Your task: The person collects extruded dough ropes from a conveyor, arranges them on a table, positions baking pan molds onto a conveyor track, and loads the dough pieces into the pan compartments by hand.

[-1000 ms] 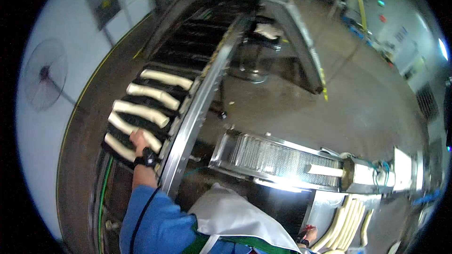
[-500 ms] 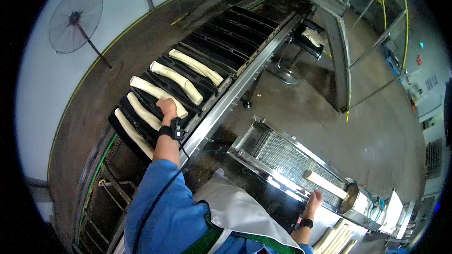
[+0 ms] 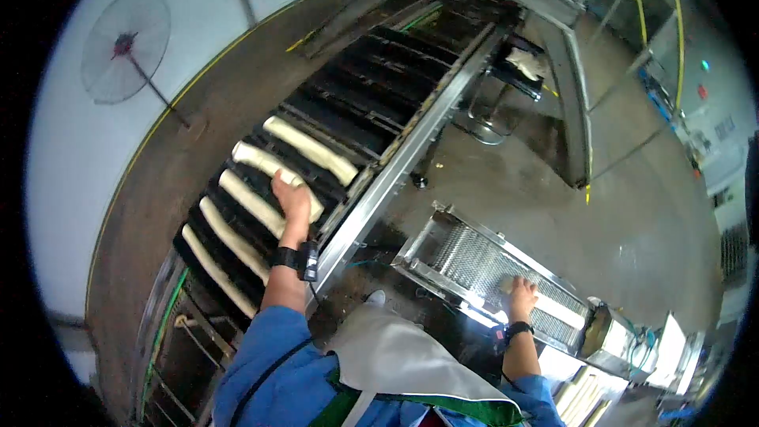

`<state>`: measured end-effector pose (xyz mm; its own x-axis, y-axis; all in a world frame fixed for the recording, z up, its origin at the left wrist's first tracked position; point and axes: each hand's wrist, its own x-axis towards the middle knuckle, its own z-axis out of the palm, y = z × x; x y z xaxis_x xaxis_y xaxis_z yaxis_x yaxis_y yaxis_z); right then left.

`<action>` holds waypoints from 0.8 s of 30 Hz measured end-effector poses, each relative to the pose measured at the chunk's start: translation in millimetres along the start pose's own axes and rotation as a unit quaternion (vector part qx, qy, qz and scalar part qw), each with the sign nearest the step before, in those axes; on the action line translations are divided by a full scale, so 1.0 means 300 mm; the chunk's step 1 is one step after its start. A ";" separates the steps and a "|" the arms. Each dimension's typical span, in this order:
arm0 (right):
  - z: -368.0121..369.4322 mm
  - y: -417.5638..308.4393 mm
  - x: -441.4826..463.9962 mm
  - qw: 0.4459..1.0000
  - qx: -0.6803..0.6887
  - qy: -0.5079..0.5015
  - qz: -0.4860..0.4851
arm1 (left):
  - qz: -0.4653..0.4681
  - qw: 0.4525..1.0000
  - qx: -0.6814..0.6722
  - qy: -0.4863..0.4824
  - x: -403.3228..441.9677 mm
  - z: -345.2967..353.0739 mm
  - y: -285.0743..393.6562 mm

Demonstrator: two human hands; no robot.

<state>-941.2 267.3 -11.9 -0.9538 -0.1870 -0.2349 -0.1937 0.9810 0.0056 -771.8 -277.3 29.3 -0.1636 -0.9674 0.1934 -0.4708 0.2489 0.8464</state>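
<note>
My left hand (image 3: 294, 198) is on the lower half of a long pale dough roll (image 3: 258, 156), its fingers curled over it. That roll lies in a black trough of the conveyor, second from the far end of a row of several. Just beyond it is another dough roll (image 3: 310, 149); on the near side lies a third dough roll (image 3: 247, 196). On the right, my right hand (image 3: 520, 298) closes over the near-left end of a dough roll (image 3: 560, 312) that rests on a metal mesh belt (image 3: 466, 257). The fingertips there are partly hidden.
A steel rail (image 3: 371, 202) edges the black trough conveyor (image 3: 348, 103). More dough rolls (image 3: 583, 397) lie at the lower right beside a metal machine box (image 3: 607, 338). A stool (image 3: 515, 71) stands beyond the rail, and a fan (image 3: 125, 46) stands by the wall.
The row of dough rolls has shifted toward the lower left. My left hand has gone from the third roll to the second. My right hand has moved up onto the roll on the mesh belt.
</note>
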 end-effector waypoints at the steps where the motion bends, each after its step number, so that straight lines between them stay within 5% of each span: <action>1: -0.005 -0.024 0.005 0.999 -0.009 0.020 -0.025 | -0.097 0.990 -0.104 -0.002 0.013 0.015 0.003; 3: 0.000 -0.059 0.014 0.998 -0.017 0.042 -0.038 | -0.257 0.965 -0.035 -0.045 0.082 0.038 -0.135; 8: -0.063 -0.100 -0.007 0.990 0.014 0.112 -0.088 | -0.210 0.947 -0.244 0.002 0.002 -0.081 -0.136; 9: -0.137 -0.118 -0.012 0.997 0.075 0.011 -0.024 | -0.240 0.956 -0.167 -0.021 -0.047 -0.153 0.067; 10: -0.118 -0.083 0.003 0.997 0.081 0.011 -0.012 | -0.212 0.967 -0.139 -0.009 -0.078 -0.170 0.104; 11: -0.071 -0.024 0.016 0.949 0.314 0.026 0.034 | -0.202 0.972 -0.119 -0.006 -0.104 -0.198 0.147; 13: -0.084 0.104 -0.001 0.741 0.659 0.087 0.094 | -0.147 0.986 -0.081 0.022 -0.129 -0.229 0.135; 14: -0.162 0.180 -0.055 0.655 0.733 0.077 0.169 | -0.129 0.990 -0.015 0.053 -0.162 -0.250 0.227; 15: -0.269 0.210 -0.121 0.550 0.784 0.171 0.230 | 0.026 0.978 0.187 0.088 -0.164 -0.255 0.134; 16: -0.244 0.353 -0.154 0.483 0.828 0.205 0.196 | 0.077 0.973 0.193 0.097 -0.188 -0.269 0.254; 18: -0.221 0.551 -0.307 0.217 0.891 0.311 0.250 | 0.084 0.992 0.062 0.073 -0.192 -0.249 0.350; 19: -0.139 0.684 -0.387 0.370 0.795 0.404 0.261 | 0.086 0.995 0.007 0.046 -0.126 -0.199 0.273; 20: -0.060 0.742 -0.540 0.445 0.721 0.449 0.283 | 0.120 0.989 0.085 0.012 -0.155 -0.196 0.371; 21: 0.018 0.803 -0.691 0.510 0.635 0.488 0.315 | 0.111 0.993 -0.023 -0.018 -0.157 -0.177 0.354; 22: 0.057 0.845 -0.808 0.460 0.623 0.519 0.363 | 0.088 0.986 -0.125 -0.060 -0.154 -0.122 0.347; 24: 0.121 0.864 -1.003 0.209 0.691 0.563 0.402 | 0.159 0.981 -0.054 -0.098 -0.222 -0.029 0.452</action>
<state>-696.2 579.8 25.0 -0.1499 0.9368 -0.3160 -0.3582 -0.3493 -0.8658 -817.2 -179.6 135.6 -0.4560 -0.8110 0.3666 -0.2761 0.5205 0.8080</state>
